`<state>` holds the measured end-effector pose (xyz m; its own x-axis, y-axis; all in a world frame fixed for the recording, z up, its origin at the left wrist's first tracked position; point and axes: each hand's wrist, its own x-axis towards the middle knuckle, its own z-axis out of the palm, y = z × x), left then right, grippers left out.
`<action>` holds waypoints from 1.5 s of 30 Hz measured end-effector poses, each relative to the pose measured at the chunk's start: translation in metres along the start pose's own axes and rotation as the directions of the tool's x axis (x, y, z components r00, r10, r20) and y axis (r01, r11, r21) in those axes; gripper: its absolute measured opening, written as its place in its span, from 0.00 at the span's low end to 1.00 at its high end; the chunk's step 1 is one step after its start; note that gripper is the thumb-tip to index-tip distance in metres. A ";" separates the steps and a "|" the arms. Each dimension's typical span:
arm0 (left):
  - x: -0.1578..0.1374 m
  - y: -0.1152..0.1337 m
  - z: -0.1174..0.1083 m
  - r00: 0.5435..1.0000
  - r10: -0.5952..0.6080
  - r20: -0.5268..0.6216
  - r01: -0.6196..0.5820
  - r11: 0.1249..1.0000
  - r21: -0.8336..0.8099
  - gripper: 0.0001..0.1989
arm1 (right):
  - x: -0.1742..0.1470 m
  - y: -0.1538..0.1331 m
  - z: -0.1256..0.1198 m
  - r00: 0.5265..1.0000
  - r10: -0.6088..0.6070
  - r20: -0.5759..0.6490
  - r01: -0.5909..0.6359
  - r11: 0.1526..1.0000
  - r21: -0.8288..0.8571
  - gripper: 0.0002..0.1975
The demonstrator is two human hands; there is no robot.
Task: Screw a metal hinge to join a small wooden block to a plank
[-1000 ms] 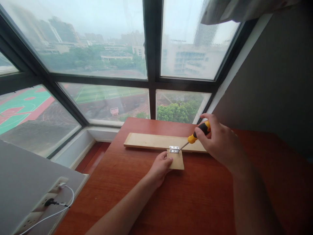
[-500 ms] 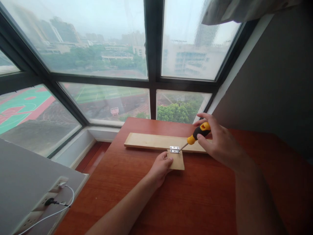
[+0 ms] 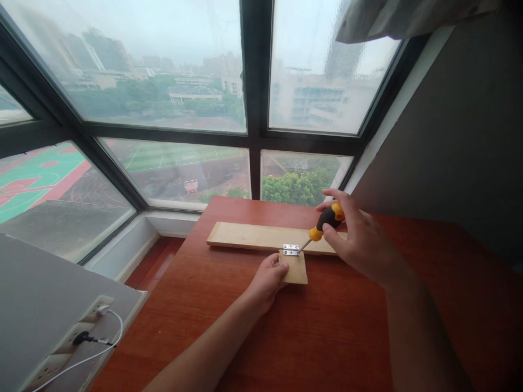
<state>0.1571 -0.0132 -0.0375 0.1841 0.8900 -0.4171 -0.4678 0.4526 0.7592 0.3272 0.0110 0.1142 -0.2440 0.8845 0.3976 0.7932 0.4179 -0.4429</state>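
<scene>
My left hand (image 3: 269, 279) pinches the left edge of a small wooden board (image 3: 297, 272), thumb on top. A silver hinge (image 3: 291, 250) spans from that piece to a long pale plank (image 3: 245, 234) behind it. In my right hand (image 3: 362, 239) is a yellow and black screwdriver (image 3: 326, 222), held slantwise by its handle between thumb and fingers. Its tip meets the right end of the hinge's near leaf; the screw under the tip is too small to make out. My right hand covers the plank's right end.
Everything rests on a reddish-brown wooden table (image 3: 196, 326). Large windows with a dark frame (image 3: 255, 109) rise behind it. At lower left, wall sockets (image 3: 77, 337) hold a black plug and a white cable (image 3: 77, 359). A curtain (image 3: 408, 19) hangs at upper right.
My right hand and the screwdriver's handle have shifted slightly left, with the tip staying at the hinge. My left hand and the boards look the same.
</scene>
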 end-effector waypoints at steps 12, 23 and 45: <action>0.002 -0.002 -0.003 1.000 -0.003 0.000 0.003 1.000 0.022 0.15 | 0.002 0.004 0.001 0.995 0.068 -0.068 -0.079 0.982 -0.173 0.24; 0.000 0.000 -0.002 1.000 0.000 -0.005 0.000 1.000 0.003 0.15 | 0.003 0.007 0.002 0.985 0.131 -0.113 -0.155 0.955 -0.252 0.19; 0.001 0.000 -0.001 1.000 -0.006 -0.004 0.006 1.000 0.007 0.13 | 0.004 0.004 0.007 0.980 0.131 -0.149 -0.176 0.922 -0.345 0.24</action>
<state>0.1561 -0.0128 -0.0388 0.1834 0.8870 -0.4238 -0.4603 0.4584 0.7602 0.3258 0.0174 0.1086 -0.0521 0.8907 0.4516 0.9666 0.1586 -0.2013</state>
